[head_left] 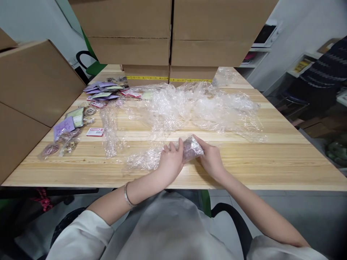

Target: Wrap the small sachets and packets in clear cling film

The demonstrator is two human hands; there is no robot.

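A small purplish bundle [192,148] in clear bubble wrap lies near the table's front edge, between my two hands. My left hand [171,160] presses on its left side, fingers bent over the wrap and the thumb out of sight. Around the bundle's right end, my right hand [211,159] is closed, with the index finger along the top corner. A loose strip of bubble wrap [145,158] trails out to the left from under my left hand. What the wrap encloses cannot be made out clearly.
Crumpled bubble wrap [173,108] spreads over the table's middle. At left are purple and green packets [101,90], small bagged items [51,148] and a red-and-white card [94,132]. Cardboard boxes [130,21] stand at the back, another box [35,83] at left. A person's patterned sleeve [325,68] shows at right.
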